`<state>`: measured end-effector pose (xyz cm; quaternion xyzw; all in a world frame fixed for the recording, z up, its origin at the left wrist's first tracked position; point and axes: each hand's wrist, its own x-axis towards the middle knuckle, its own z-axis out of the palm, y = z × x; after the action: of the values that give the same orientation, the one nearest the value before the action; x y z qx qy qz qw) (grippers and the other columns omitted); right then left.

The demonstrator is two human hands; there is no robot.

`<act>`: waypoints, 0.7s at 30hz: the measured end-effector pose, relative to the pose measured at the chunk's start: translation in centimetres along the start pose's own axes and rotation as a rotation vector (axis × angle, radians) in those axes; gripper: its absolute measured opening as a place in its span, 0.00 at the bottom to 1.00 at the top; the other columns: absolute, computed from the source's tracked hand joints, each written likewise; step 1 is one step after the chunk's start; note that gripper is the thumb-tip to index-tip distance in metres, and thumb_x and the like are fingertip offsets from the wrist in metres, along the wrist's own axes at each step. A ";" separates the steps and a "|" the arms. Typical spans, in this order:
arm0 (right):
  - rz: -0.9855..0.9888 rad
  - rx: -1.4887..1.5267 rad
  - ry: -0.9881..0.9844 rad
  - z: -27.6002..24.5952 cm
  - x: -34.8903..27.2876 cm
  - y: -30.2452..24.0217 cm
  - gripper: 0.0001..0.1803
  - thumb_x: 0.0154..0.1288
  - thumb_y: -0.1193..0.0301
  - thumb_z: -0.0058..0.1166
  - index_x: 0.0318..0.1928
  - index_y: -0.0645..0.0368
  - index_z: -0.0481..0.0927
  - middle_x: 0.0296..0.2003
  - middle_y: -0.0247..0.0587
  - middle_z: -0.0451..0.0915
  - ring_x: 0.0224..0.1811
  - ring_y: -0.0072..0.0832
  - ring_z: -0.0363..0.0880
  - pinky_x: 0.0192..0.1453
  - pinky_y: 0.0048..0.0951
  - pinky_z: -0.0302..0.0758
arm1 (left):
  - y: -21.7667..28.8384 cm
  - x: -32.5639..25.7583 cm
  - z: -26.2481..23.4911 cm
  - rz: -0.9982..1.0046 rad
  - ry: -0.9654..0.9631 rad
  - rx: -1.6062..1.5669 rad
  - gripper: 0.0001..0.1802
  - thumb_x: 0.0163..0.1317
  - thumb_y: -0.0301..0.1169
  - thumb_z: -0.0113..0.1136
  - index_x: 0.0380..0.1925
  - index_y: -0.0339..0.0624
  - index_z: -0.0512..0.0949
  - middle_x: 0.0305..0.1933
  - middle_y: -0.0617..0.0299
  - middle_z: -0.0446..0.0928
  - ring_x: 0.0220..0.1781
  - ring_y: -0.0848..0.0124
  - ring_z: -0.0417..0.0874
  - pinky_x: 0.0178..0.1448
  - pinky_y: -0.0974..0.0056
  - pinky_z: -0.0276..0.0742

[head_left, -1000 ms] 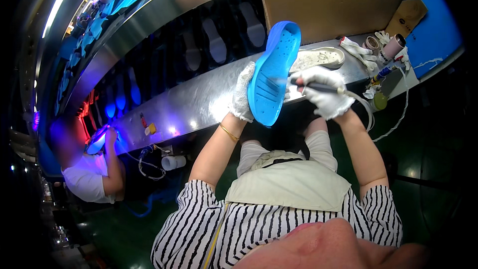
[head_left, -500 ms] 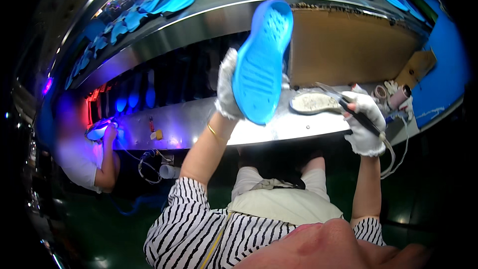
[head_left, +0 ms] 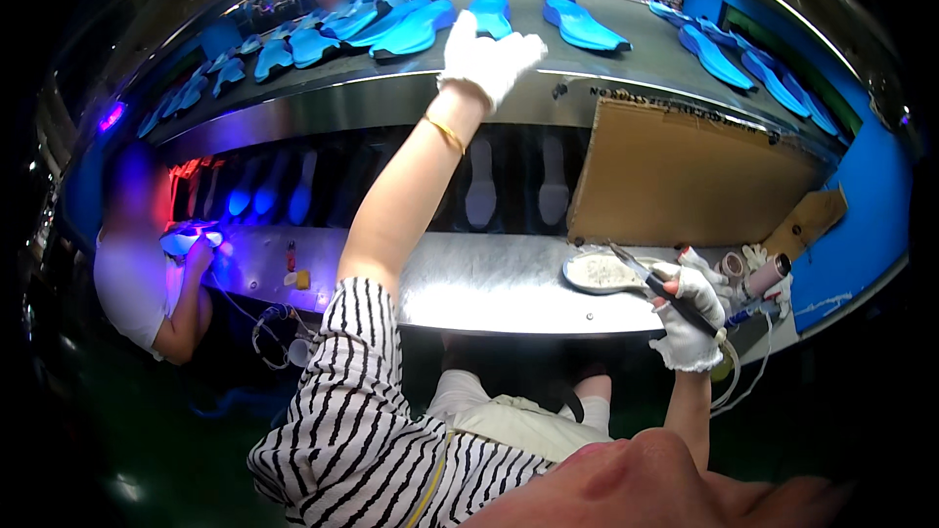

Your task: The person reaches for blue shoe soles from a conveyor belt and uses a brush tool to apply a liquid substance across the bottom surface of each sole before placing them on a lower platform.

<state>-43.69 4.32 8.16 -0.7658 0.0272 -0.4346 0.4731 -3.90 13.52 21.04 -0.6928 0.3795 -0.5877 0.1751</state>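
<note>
Over the far conveyor belt, my left hand (head_left: 489,64) in a white glove is stretched out with its fingers apart. A blue shoe sole (head_left: 489,12) lies on the belt just beyond its fingers; whether they still touch cannot be made out. Lower right, my right hand (head_left: 691,318), in a glove with bare fingertips, is closed around the black handle of a corded hand tool (head_left: 675,298). Its pointed metal tip points up and left, over a whitish sole-shaped piece (head_left: 599,274) lying on the metal bench (head_left: 469,284).
More blue soles (head_left: 587,24) lie along the conveyor belt (head_left: 533,59). Beneath it, a cardboard sheet (head_left: 694,176) leans beside dark slots holding soles (head_left: 481,186). Tape rolls (head_left: 763,279) and cords sit at the right bench end. A co-worker (head_left: 147,274) works at the left under purple light.
My left hand has moved up and away to the belt, and the blue sole it held upright is no longer raised before me. My right hand keeps the tool near the whitish piece.
</note>
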 end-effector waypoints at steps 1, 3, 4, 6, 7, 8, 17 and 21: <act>0.048 0.095 0.067 0.3 0.1 0.0 0.15 0.49 0.90 0.58 0.35 0.59 0.77 0.35 0.35 0.77 0.38 0.21 0.77 0.42 0.21 0.76 | 0.1 -0.2 -3.3 0.122 -0.388 -0.365 0.24 0.70 0.44 0.29 0.65 0.57 0.56 0.67 0.56 0.59 0.71 0.60 0.55 0.73 0.48 0.39; 0.021 0.101 0.037 1.5 0.7 -0.1 0.14 0.49 0.89 0.58 0.35 0.59 0.76 0.36 0.35 0.76 0.38 0.21 0.76 0.42 0.21 0.76 | -1.3 -3.1 0.7 -0.188 -0.059 -0.621 0.20 0.68 0.32 0.38 0.59 0.43 0.63 0.57 0.51 0.69 0.54 0.57 0.74 0.62 0.50 0.61; 0.052 0.079 0.038 0.9 0.4 0.8 0.14 0.49 0.89 0.58 0.35 0.59 0.77 0.36 0.34 0.76 0.38 0.21 0.76 0.42 0.21 0.76 | -1.7 -3.3 -0.9 -0.460 0.107 -1.292 0.20 0.65 0.29 0.45 0.57 0.39 0.65 0.54 0.52 0.72 0.48 0.59 0.77 0.55 0.55 0.69; 0.023 0.033 0.042 0.7 0.3 1.7 0.15 0.49 0.89 0.58 0.35 0.59 0.77 0.35 0.34 0.76 0.37 0.20 0.76 0.41 0.21 0.75 | -4.2 -4.2 -0.5 -0.619 0.408 -1.620 0.17 0.60 0.25 0.54 0.50 0.36 0.72 0.44 0.54 0.78 0.44 0.66 0.80 0.50 0.65 0.75; 0.014 0.047 0.051 0.8 0.4 1.4 0.14 0.49 0.89 0.58 0.35 0.59 0.77 0.35 0.34 0.75 0.37 0.20 0.76 0.41 0.21 0.75 | -6.2 -4.8 0.0 -0.550 0.456 -1.165 0.14 0.61 0.26 0.53 0.47 0.38 0.75 0.42 0.56 0.78 0.44 0.67 0.79 0.51 0.66 0.74; 0.072 0.084 0.056 0.7 0.3 1.5 0.14 0.49 0.89 0.58 0.35 0.59 0.77 0.35 0.33 0.75 0.37 0.20 0.76 0.42 0.20 0.75 | -7.9 -5.7 0.3 -0.557 0.440 -1.028 0.13 0.61 0.27 0.51 0.46 0.41 0.76 0.43 0.57 0.79 0.45 0.66 0.79 0.54 0.66 0.72; 0.076 0.089 0.026 2.4 1.5 2.4 0.12 0.51 0.88 0.55 0.35 0.60 0.76 0.35 0.35 0.76 0.35 0.20 0.75 0.40 0.19 0.74 | -16.1 -11.7 9.2 -0.742 -0.532 -0.258 0.28 0.50 0.34 0.56 0.56 0.57 0.69 0.58 0.63 0.71 0.57 0.63 0.73 0.60 0.52 0.66; 0.083 0.085 0.023 2.1 2.0 2.1 0.11 0.53 0.87 0.56 0.35 0.60 0.76 0.33 0.35 0.76 0.32 0.18 0.75 0.37 0.18 0.74 | -16.9 -11.3 11.4 -0.843 -0.623 -0.272 0.26 0.53 0.44 0.58 0.54 0.57 0.69 0.53 0.60 0.74 0.54 0.63 0.76 0.58 0.52 0.68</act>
<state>-40.18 3.71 7.49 -0.7381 0.0457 -0.4242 0.5226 12.06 30.46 22.15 -0.9428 0.0717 -0.3195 -0.0630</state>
